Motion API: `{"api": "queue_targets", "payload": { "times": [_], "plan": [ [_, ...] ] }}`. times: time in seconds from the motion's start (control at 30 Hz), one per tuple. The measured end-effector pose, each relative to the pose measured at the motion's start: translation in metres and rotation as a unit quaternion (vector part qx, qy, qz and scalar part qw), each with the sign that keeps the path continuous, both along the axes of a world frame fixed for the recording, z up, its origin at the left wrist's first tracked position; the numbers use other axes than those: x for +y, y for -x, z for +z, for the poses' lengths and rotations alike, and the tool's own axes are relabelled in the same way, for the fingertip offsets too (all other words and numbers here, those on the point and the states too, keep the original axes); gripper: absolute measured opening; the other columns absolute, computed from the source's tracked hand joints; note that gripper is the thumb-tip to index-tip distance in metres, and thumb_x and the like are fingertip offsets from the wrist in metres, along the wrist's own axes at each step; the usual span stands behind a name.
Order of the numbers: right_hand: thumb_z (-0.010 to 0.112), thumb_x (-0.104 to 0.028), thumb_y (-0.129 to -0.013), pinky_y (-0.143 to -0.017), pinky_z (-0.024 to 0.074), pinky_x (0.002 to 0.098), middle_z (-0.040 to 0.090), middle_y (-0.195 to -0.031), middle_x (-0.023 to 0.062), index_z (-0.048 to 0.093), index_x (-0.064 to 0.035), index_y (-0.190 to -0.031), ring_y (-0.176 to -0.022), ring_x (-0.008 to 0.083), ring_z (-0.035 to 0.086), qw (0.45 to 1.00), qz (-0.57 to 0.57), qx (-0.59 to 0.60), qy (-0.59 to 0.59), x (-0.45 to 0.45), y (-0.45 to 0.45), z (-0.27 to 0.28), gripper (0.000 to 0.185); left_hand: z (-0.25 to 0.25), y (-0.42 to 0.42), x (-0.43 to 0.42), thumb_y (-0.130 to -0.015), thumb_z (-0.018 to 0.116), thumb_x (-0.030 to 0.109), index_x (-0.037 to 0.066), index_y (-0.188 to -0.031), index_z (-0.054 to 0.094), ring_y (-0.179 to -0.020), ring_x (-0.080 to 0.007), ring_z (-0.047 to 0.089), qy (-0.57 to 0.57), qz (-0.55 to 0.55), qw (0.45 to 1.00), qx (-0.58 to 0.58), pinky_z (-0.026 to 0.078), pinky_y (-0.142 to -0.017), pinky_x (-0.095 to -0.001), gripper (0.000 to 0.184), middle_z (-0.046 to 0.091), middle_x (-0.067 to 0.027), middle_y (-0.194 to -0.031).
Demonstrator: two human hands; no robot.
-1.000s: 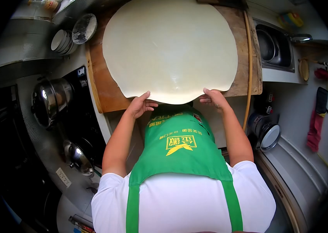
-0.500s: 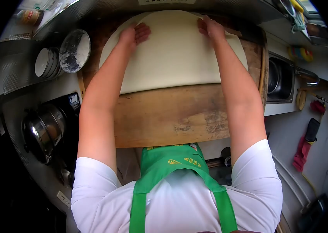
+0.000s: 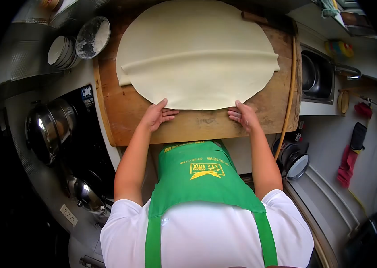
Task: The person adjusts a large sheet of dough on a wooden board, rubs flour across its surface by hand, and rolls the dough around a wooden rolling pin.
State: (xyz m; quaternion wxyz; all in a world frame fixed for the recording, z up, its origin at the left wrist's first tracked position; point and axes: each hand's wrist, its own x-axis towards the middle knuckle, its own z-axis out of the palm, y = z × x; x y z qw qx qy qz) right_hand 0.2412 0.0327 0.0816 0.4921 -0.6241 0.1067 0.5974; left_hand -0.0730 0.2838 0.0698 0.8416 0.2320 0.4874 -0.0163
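Pinching the near edge of the dough sheet [image 3: 197, 33] between thumbs and fingers, the left hand [image 3: 155, 116] and right hand [image 3: 245, 117] hover over the near side of the wooden board [image 3: 211, 127]; atop the board, the sheet spreads wide, its raised crosswise fold not yet flat.

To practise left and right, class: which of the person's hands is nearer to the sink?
Right: the right hand is at the near edge of the dough sheet, left of the sink; the left hand is at that edge, farther left.
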Motion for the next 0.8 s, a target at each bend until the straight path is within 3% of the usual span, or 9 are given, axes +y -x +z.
{"api": "queue_targets", "payload": {
  "times": [0.3,0.57,0.67,0.8],
  "plan": [
    [0.063,-0.038,-0.105,-0.087,0.0612,0.0349,0.071,-0.122,0.0158,0.063,0.0045,-0.130,-0.108,0.0253,0.072,0.994,0.077,0.006,0.076,-0.162,0.080,0.003,0.049,0.005,0.093,-0.171,-0.111,0.052,0.039,-0.002,-0.141,0.055,-0.122,-0.0338,0.068,0.030,-0.022,0.998,0.044,0.058,-0.095,-0.0412,0.051,0.067,-0.0200,-0.135],
    [0.065,-0.038,-0.104,-0.095,0.0573,0.0360,0.073,-0.123,0.0099,0.070,-0.0001,-0.124,-0.108,0.0204,0.069,0.988,0.127,-0.059,0.061,-0.164,0.067,-0.013,0.043,-0.030,0.105,-0.194,-0.111,0.045,0.050,-0.002,-0.145,0.050,-0.133,-0.0325,0.058,-0.034,-0.008,0.999,0.021,0.052,-0.107,-0.0460,0.063,0.058,-0.0194,-0.147],
    [0.065,-0.037,-0.104,-0.095,0.0560,0.0343,0.075,-0.119,0.0066,0.071,-0.0023,-0.123,-0.103,0.0174,0.068,0.982,0.161,-0.085,0.043,-0.158,0.064,-0.028,0.040,-0.041,0.093,-0.198,-0.106,0.052,0.059,0.001,-0.153,0.040,-0.141,-0.0341,0.050,-0.027,0.046,0.998,0.029,0.045,-0.114,-0.0486,0.076,0.053,-0.0206,-0.152],
    [0.066,-0.035,-0.103,-0.095,0.0535,0.0370,0.075,-0.116,0.0069,0.072,-0.0022,-0.120,-0.107,0.0184,0.067,0.982,0.161,-0.072,0.067,-0.158,0.067,-0.027,0.037,-0.050,0.069,-0.204,-0.104,0.058,0.057,0.005,-0.157,0.037,-0.146,-0.0365,0.043,0.008,0.115,0.993,-0.020,0.039,-0.119,-0.0510,0.077,0.044,-0.0187,-0.159]
  ]
}}
